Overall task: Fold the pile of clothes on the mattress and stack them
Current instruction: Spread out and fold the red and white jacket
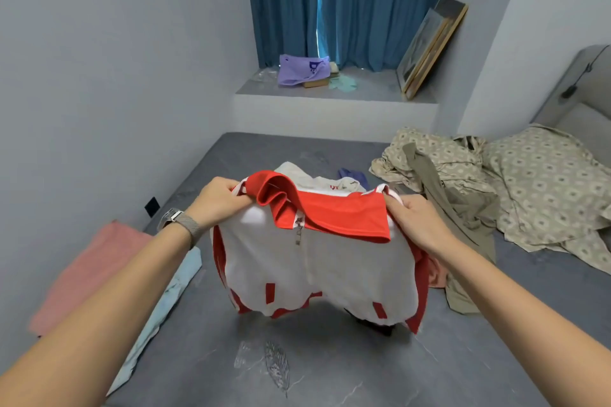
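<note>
Mattress (330,367): 1, grey, fills the floor of view from near edge to far ledge.

Patterned bedding (542,182): 1 crumpled heap, far right, w/ 1 olive garment (463,228) draped over its left edge and trailing toward near right.

Jacket (314,271): 1, white w/ red trim and red collar, zip at front. I hold it up at centre, above the mattress, front facing me; its hem hangs just over the surface. Collar flopped forward over the chest.

Clothes pile (317,178): 1 heap behind the jacket, mostly hidden; white, cream and purple pieces show, count unclear.

Folded items, near left by wall: 2 — pink cloth (89,274) and light blue cloth (165,304), side by side, touching.

Framed pictures (429,49): 2 seen, leaning on far ledge, right side.

Purple bag (302,69): 1, on ledge, left side.

My left hand (220,198): fingers curled, pinching jacket's left shoulder. My right hand (413,218): same grip on right shoulder.

Watch (178,220): 1, left wrist.
</note>
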`<act>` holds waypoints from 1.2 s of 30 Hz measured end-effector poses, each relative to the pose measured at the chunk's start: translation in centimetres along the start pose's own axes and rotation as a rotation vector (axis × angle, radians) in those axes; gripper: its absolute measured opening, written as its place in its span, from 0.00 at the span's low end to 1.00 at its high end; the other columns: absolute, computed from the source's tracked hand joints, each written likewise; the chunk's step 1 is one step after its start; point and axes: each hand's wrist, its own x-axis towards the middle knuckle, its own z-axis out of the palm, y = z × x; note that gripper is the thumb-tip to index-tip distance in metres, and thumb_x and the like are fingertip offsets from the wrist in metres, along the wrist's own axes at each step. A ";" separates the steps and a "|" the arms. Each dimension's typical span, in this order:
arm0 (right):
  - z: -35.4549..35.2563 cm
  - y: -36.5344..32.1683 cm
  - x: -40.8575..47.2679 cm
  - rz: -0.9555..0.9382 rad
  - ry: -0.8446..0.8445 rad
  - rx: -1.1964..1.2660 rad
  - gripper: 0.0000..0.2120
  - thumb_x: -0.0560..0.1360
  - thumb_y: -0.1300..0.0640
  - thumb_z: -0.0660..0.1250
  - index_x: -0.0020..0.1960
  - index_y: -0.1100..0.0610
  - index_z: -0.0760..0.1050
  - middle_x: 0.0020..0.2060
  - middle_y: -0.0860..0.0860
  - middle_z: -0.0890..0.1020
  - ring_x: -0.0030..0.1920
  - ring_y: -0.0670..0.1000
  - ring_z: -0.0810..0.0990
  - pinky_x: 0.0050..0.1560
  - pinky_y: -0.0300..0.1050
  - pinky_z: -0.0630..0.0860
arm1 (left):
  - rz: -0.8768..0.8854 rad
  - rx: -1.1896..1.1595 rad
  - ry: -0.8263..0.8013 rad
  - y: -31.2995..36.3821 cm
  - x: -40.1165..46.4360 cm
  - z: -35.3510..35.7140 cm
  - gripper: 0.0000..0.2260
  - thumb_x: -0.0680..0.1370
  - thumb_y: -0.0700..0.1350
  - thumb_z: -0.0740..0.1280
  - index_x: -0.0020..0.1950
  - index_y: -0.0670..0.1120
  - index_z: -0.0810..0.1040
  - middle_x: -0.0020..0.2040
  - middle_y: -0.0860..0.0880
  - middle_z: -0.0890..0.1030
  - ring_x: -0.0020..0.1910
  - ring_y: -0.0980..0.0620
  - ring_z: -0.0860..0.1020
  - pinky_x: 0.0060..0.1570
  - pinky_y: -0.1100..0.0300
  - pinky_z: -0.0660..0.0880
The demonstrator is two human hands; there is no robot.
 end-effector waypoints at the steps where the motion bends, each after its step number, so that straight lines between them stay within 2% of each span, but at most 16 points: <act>1: -0.2 -0.1 -0.1 0.010 -0.071 -0.029 0.23 0.80 0.45 0.59 0.32 0.54 0.56 0.29 0.50 0.61 0.32 0.48 0.59 0.34 0.48 0.55 | -0.011 0.017 -0.050 -0.3 0.0 -0.5 0.20 0.60 0.60 0.69 0.30 0.43 0.71 0.30 0.48 0.69 0.32 0.52 0.65 0.34 0.59 0.63; 4: -1.1 -1.6 -0.3 0.053 -0.276 -0.128 0.23 0.79 0.44 0.60 0.32 0.53 0.57 0.27 0.47 0.62 0.30 0.46 0.59 0.33 0.45 0.57 | -0.045 0.102 -0.211 0.3 0.2 -2.5 0.22 0.68 0.61 0.71 0.37 0.40 0.79 0.31 0.52 0.78 0.33 0.54 0.74 0.33 0.63 0.71; 6: -1.9 -3.1 -0.3 0.083 -0.388 -0.162 0.25 0.79 0.44 0.59 0.27 0.54 0.60 0.23 0.43 0.64 0.27 0.44 0.61 0.30 0.38 0.59 | -0.077 0.166 -0.359 1.3 0.4 -4.2 0.24 0.68 0.65 0.69 0.42 0.43 0.83 0.38 0.52 0.84 0.36 0.54 0.81 0.41 0.59 0.77; 9: -3.0 -5.2 0.3 0.093 -0.547 -0.162 0.29 0.81 0.49 0.58 0.20 0.52 0.67 0.14 0.37 0.67 0.22 0.38 0.70 0.27 0.28 0.64 | -0.107 0.186 -0.507 2.5 1.5 -5.9 0.19 0.73 0.60 0.69 0.48 0.46 0.84 0.45 0.50 0.86 0.46 0.52 0.84 0.49 0.58 0.79; 13: -2.9 -4.9 3.4 0.132 -0.668 -0.106 0.28 0.81 0.52 0.57 0.22 0.46 0.67 0.15 0.33 0.68 0.22 0.29 0.70 0.29 0.26 0.66 | -0.177 0.233 -0.582 2.8 4.5 -4.7 0.12 0.77 0.54 0.67 0.47 0.47 0.84 0.44 0.51 0.86 0.44 0.53 0.84 0.43 0.60 0.79; 15: -1.5 -1.5 6.5 0.193 -0.657 -0.125 0.18 0.82 0.51 0.57 0.33 0.42 0.64 0.21 0.32 0.71 0.25 0.29 0.72 0.31 0.23 0.66 | -0.164 0.267 -0.558 1.1 7.1 -2.2 0.11 0.77 0.54 0.68 0.48 0.47 0.83 0.46 0.50 0.86 0.46 0.52 0.84 0.46 0.58 0.79; 16: -0.5 0.3 8.0 0.205 -0.640 -0.173 0.17 0.82 0.50 0.56 0.35 0.42 0.62 0.30 0.32 0.72 0.31 0.32 0.73 0.32 0.23 0.66 | -0.156 0.300 -0.532 -0.2 8.7 -0.4 0.12 0.77 0.53 0.67 0.48 0.45 0.83 0.48 0.49 0.85 0.48 0.51 0.83 0.49 0.58 0.78; 18: 2.2 4.3 10.9 0.205 -0.626 -0.341 0.15 0.83 0.48 0.54 0.37 0.45 0.66 0.46 0.46 0.78 0.47 0.45 0.75 0.37 0.32 0.66 | -0.148 0.412 -0.454 -3.5 11.5 3.8 0.13 0.79 0.51 0.65 0.48 0.41 0.80 0.52 0.43 0.83 0.50 0.46 0.81 0.47 0.59 0.73; 20: 5.8 8.5 13.4 0.195 -0.581 -0.500 0.15 0.83 0.48 0.54 0.44 0.52 0.74 0.58 0.59 0.79 0.57 0.56 0.76 0.44 0.42 0.65 | -0.155 0.488 -0.359 -6.9 13.6 8.5 0.18 0.78 0.53 0.59 0.46 0.39 0.78 0.53 0.36 0.80 0.50 0.42 0.78 0.45 0.57 0.69; 23: 11.1 15.0 17.0 0.181 -0.463 -0.579 0.21 0.83 0.48 0.53 0.54 0.63 0.77 0.59 0.64 0.78 0.60 0.61 0.76 0.53 0.47 0.69 | -0.216 0.457 -0.234 -12.2 16.7 15.3 0.18 0.77 0.49 0.57 0.49 0.37 0.80 0.54 0.35 0.80 0.53 0.37 0.78 0.48 0.55 0.71; 27: 16.6 22.6 21.4 0.176 -0.313 -0.613 0.21 0.81 0.44 0.54 0.55 0.61 0.75 0.58 0.64 0.78 0.58 0.65 0.76 0.55 0.55 0.72 | -0.373 0.224 -0.086 -18.8 21.4 22.0 0.10 0.78 0.42 0.59 0.44 0.44 0.79 0.51 0.40 0.82 0.48 0.41 0.78 0.47 0.55 0.73; 29: 19.0 25.9 22.1 0.166 -0.229 -0.645 0.19 0.82 0.46 0.53 0.56 0.60 0.74 0.57 0.64 0.78 0.57 0.66 0.76 0.56 0.58 0.71 | -0.390 0.108 -0.016 -21.7 23.8 24.7 0.10 0.77 0.40 0.58 0.45 0.45 0.79 0.53 0.41 0.82 0.50 0.42 0.79 0.53 0.53 0.76; 31: 21.3 29.5 22.1 0.163 -0.153 -0.661 0.17 0.82 0.49 0.53 0.61 0.59 0.71 0.59 0.62 0.76 0.60 0.65 0.73 0.58 0.60 0.69 | -0.346 0.076 0.063 -24.1 25.7 27.7 0.13 0.77 0.42 0.59 0.59 0.42 0.77 0.62 0.42 0.77 0.61 0.43 0.75 0.62 0.55 0.70; 32: 22.5 31.6 21.8 0.173 -0.133 -0.653 0.17 0.81 0.50 0.56 0.66 0.58 0.68 0.63 0.62 0.73 0.63 0.64 0.71 0.61 0.60 0.68 | -0.314 0.092 0.069 -25.3 26.1 29.5 0.19 0.78 0.44 0.62 0.67 0.39 0.70 0.68 0.41 0.71 0.68 0.44 0.70 0.66 0.57 0.64; 34: 24.8 36.0 20.1 0.219 -0.159 -0.643 0.28 0.78 0.49 0.63 0.74 0.55 0.59 0.73 0.60 0.63 0.72 0.63 0.61 0.69 0.60 0.62 | -0.307 0.234 -0.055 -28.2 25.2 33.5 0.37 0.76 0.48 0.69 0.76 0.37 0.52 0.77 0.40 0.54 0.76 0.45 0.54 0.72 0.59 0.52; 36: 26.9 40.0 17.3 0.277 -0.254 -0.682 0.38 0.75 0.44 0.66 0.78 0.53 0.51 0.77 0.58 0.53 0.76 0.62 0.50 0.74 0.59 0.51 | -0.328 0.460 -0.263 -31.8 22.2 37.5 0.49 0.72 0.55 0.72 0.77 0.39 0.40 0.78 0.40 0.42 0.77 0.44 0.43 0.75 0.52 0.47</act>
